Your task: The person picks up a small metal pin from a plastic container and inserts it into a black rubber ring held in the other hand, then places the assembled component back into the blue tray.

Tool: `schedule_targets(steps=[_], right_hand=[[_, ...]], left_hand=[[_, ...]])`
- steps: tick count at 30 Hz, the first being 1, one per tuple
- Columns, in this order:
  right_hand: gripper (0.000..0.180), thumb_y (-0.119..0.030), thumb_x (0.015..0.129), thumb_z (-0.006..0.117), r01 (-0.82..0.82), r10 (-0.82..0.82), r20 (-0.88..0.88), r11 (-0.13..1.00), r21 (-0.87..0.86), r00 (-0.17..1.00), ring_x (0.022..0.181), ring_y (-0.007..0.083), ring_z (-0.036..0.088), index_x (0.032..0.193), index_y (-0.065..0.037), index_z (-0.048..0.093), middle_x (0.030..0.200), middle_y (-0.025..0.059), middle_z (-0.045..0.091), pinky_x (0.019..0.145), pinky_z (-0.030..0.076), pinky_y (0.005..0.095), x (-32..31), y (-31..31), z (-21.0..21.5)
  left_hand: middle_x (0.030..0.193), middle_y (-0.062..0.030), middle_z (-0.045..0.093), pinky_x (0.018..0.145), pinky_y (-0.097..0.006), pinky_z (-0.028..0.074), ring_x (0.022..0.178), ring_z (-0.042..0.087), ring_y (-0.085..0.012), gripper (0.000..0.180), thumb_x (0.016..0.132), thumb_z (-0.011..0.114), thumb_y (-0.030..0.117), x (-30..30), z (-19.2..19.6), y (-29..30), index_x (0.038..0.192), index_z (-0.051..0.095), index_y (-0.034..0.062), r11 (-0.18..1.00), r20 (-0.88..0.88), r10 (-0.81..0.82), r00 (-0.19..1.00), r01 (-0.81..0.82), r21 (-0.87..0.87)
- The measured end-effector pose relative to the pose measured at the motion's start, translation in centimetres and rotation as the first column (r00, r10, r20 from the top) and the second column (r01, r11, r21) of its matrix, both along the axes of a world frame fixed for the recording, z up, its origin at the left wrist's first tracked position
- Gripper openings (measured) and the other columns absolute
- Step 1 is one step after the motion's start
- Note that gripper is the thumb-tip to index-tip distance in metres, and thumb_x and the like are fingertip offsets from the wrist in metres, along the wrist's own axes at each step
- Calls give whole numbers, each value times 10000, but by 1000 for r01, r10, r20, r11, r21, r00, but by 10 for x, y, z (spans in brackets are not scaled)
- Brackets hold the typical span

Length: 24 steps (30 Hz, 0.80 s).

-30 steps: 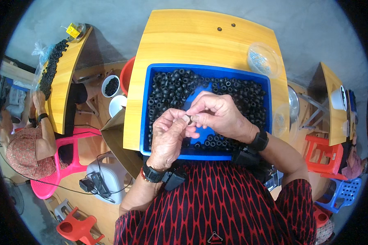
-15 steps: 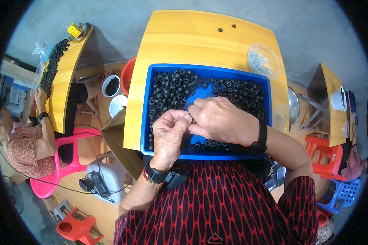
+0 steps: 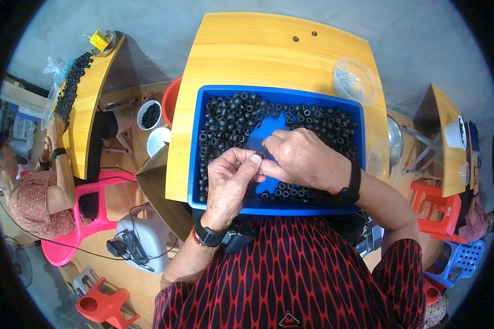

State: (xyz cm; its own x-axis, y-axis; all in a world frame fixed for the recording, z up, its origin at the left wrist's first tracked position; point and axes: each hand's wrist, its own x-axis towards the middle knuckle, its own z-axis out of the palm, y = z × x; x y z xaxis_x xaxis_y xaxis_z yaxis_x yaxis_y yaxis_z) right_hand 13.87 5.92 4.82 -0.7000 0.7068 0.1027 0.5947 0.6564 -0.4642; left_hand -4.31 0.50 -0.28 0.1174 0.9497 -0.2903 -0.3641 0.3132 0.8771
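Small black piece [image 3: 262, 154] pinched over the blue tray [image 3: 268, 127] on the worktop [image 3: 263, 52].
The left hand [image 3: 230, 178] grips it; the right hand [image 3: 306, 160] is curled close against it, its hold hidden from me.

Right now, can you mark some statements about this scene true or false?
1. The blue tray holds many small black parts. True.
2. The hands are held wide apart. False: the left hand and the right hand are together over the tray.
3. Two small dark pieces lie on the yellow table beyond the tray. True.
4. The clear tub stands on the floor. False: the clear tub stands on the table, near the tray's far right corner.
5. A co-worker is at another table on the left. True.
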Motion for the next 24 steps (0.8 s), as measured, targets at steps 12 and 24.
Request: schedule_targets(steps=[12,24], right_hand=[[210,-145,792,711,-86,92,-39,987,132,995,659,346,639,819,23,588,714,160,596,573,533,418,-5,-4,-8],[273,-212,820,672,-183,186,-22,978,101,982,720,307,615,681,-14,544,742,131,546,606,522,426,-1,-3,3]], left_hand=[[804,-58,680,654,-225,536,705,646,-89,73,941,640,43,5,6,-5,929,606,-20,985,-129,97,987,-77,154],[822,-59,676,673,-242,541,718,646,-113,90,918,684,52,2,2,-6,905,624,-14,986,-49,30,998,-21,167]])
